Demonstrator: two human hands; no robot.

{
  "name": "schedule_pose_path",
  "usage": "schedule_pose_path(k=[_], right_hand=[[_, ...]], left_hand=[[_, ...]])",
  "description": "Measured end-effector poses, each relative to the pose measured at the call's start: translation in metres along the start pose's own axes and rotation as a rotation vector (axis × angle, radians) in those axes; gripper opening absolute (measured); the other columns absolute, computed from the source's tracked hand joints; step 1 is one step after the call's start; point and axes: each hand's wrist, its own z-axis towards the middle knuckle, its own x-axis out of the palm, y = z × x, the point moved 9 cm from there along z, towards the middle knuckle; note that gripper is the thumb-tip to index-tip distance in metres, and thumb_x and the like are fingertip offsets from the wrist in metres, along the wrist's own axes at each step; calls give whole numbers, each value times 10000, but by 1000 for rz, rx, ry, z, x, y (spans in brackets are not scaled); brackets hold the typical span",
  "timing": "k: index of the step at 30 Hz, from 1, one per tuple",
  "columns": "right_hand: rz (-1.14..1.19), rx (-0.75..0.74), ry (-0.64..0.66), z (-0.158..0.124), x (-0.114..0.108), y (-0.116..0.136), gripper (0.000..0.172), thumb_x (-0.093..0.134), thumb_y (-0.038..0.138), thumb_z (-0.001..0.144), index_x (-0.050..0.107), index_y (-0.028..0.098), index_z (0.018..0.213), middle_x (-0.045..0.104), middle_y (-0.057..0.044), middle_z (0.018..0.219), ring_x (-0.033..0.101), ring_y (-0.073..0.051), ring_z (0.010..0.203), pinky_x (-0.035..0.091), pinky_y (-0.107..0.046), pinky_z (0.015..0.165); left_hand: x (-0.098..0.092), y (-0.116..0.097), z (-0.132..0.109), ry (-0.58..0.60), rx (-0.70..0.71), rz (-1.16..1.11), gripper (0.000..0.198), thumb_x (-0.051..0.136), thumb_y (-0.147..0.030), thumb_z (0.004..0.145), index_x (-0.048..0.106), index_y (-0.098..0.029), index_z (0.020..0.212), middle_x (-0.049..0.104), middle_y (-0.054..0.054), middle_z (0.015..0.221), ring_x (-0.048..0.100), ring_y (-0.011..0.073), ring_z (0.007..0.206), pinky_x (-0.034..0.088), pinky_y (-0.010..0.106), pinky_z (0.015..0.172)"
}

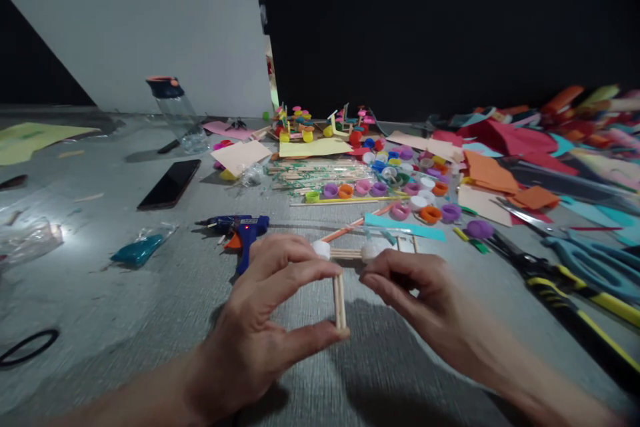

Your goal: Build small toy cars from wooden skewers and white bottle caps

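Note:
My left hand (255,323) pinches a small piece made of short wooden sticks (340,303) upright between thumb and fingertips. To its right, my right hand (420,290) is closed, thumb against fingers; whatever it may hold is hidden. Just beyond the hands lie joined wooden sticks (345,254) with a white bottle cap (321,250) at the left end, partly covered by my fingers. A light-blue paper strip (413,227) rests behind them. Beside my left hand, a blue hot glue gun (245,233) lies on its side with a small red light showing.
A phone (170,185) and a water bottle (181,120) stand at the back left, near a teal bag (137,249). Colourful bottle caps (430,215) and bundled sticks (315,175) fill the middle back. Black-and-yellow pliers (565,307) and blue-handled scissors (595,263) lie at the right.

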Motion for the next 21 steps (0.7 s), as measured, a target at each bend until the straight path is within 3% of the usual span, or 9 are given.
schedule_pose_path(k=[3,5,8,10,12,17,21], right_hand=[[-152,-40,67,0,10,-1,216,499,309,1019,632,236,865,634,9,755,539,-146,666,379,-303,600],[-221,-45,100,0,15,0,177,490,274,1014,651,249,943,672,-6,822,581,-162,709,405,-312,625],[-309,-61,144,3,20,8,147,517,266,988,663,261,978,693,-18,864,599,-172,695,412,-314,611],[-371,-102,168,12,25,21,127,542,260,968,667,253,985,704,-37,899,607,-185,716,408,-322,622],[-434,-148,180,29,35,37,112,565,270,954,668,232,972,709,-59,913,609,-203,750,403,-335,651],[-484,-104,190,95,85,61,259,581,386,959,677,188,821,690,-65,785,628,-211,724,436,-330,630],[-466,-61,224,132,130,63,280,640,420,947,676,160,1044,694,-64,1042,666,-219,918,544,-406,814]], left_hand=[[-11,-3,2,-34,16,29,431,816,-316,806,644,-251,1195,623,60,1090,551,266,1124,463,491,1002],[-28,-4,5,-104,-7,23,423,804,-333,818,643,-271,1204,609,49,1104,549,261,1118,467,510,1005],[-71,-7,9,-345,-53,-16,379,781,-369,837,655,-313,1190,580,-3,1121,542,240,1132,505,482,990],[-99,-10,10,-510,-68,13,313,755,-371,865,678,-283,1156,592,-57,1116,540,221,1152,461,475,1058],[-119,-16,8,-632,-17,46,298,768,-357,857,695,-280,1136,611,-77,1076,563,194,1109,468,485,1042],[-133,-20,6,-737,150,127,397,858,-365,754,732,-333,1129,647,9,1039,582,229,1032,524,448,925],[-136,-13,4,-750,155,154,396,849,-361,763,729,-305,1135,631,33,1025,585,235,1027,505,433,938]])
